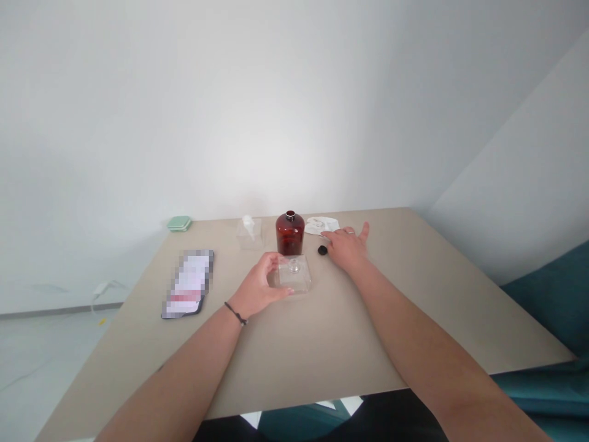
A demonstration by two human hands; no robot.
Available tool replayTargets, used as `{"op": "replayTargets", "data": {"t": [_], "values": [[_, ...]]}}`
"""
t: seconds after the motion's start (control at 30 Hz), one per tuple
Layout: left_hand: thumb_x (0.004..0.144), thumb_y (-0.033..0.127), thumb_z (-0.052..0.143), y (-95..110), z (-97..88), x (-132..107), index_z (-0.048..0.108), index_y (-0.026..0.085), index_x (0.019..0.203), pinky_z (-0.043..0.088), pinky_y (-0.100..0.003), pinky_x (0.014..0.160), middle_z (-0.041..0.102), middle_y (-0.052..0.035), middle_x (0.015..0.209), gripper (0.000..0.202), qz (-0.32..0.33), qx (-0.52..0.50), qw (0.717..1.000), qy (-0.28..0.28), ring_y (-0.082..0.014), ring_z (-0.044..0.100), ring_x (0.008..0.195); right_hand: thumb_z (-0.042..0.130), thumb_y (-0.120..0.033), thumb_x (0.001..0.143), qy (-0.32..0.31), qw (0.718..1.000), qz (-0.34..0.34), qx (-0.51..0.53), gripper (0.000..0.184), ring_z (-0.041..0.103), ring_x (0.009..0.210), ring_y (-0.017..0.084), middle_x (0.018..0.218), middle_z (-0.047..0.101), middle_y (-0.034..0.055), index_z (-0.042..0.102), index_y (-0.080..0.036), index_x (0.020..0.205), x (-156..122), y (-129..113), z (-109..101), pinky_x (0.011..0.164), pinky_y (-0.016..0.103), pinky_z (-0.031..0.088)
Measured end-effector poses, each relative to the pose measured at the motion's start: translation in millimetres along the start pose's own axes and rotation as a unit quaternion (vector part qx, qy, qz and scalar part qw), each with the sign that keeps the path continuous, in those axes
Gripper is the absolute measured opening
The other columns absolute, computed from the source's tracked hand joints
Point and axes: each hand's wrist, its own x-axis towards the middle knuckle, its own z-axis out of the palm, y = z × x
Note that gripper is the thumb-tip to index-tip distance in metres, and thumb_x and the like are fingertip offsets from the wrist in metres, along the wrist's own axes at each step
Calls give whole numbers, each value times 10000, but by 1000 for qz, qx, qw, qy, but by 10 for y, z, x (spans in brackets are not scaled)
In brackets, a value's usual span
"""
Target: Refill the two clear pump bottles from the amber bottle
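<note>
The left hand (257, 285) was half open, its fingers curved against a clear square glass bottle (294, 276) on the beige tabletop (368, 319), while the right hand (346, 247) lay spread just beside a small round black cap (323, 250) and a crumpled white cloth (321, 225).

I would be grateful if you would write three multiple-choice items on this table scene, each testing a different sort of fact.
1. Where does the small black piece lie?
A) On the green case
B) Beside the right hand
C) Under the white cloth

2. What colour is the bottle?
A) Green
B) Colourless
C) Reddish amber

3. What is the left hand doing?
A) Touching the clear square block
B) Holding the white cloth
C) Lifting the bottle

Answers:
1 B: it sits just by the right hand's fingers.
2 C: its body shows reddish amber.
3 A: its fingers and thumb reach around the block's edge.
</note>
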Motion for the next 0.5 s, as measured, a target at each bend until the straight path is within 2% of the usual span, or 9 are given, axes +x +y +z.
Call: {"op": "replayTargets", "data": {"t": [0.07,0.17,0.27,0.3,0.37,0.43,0.5], "values": [[642,250,888,-8,-1,2,513,209,1192,398,-458,1134,614,-102,1270,668,-4,-4,1000,0,-275,593,1230,509,-137,879,15,1000,23,9,446,591,1170,337,1173,742,103,704,-292,1249,-5,4,-38,1128,768,17],[639,234,886,-5,7,4,517,209,1172,410,-447,1123,628,-99,1253,649,-8,-14,1000,-2,-278,603,1225,501,-122,872,76,994,62,48,446,604,1149,316,1171,733,108,692,-264,1249,-42,23,-132,1155,688,112],[664,227,869,-2,20,3,512,215,1173,412,-444,1118,629,-93,1259,621,-13,-17,1000,-10,-272,608,1223,549,-196,872,133,970,93,178,358,646,995,274,1083,741,107,691,-214,1200,-129,55,-248,1108,594,290],[666,227,868,-6,23,3,509,217,1178,406,-447,1124,626,-94,1267,625,-15,-16,1000,-11,-271,606,1228,574,-237,870,145,953,101,245,342,648,925,253,1050,739,97,683,-210,1193,-168,60,-286,1053,550,366],[663,229,871,-18,29,3,501,219,1185,394,-456,1138,618,-97,1286,640,-17,-14,1000,-15,-272,601,1241,621,-322,857,157,900,105,392,350,624,805,212,980,722,64,660,-220,1190,-250,44,-362,898,449,471],[659,234,878,-31,30,6,493,219,1193,390,-465,1144,615,-103,1298,658,-18,-14,1000,-17,-278,593,1259,668,-385,831,151,834,84,525,365,595,754,185,937,698,32,646,-239,1165,-323,-16,-436,777,372,488],[658,238,883,-33,30,8,487,220,1208,399,-473,1137,609,-112,1316,678,-17,-13,1000,-23,-288,586,1271,714,-398,801,128,776,48,615,330,584,750,169,909,684,13,653,-246,1087,-378,-108,-503,744,337,482]]}}
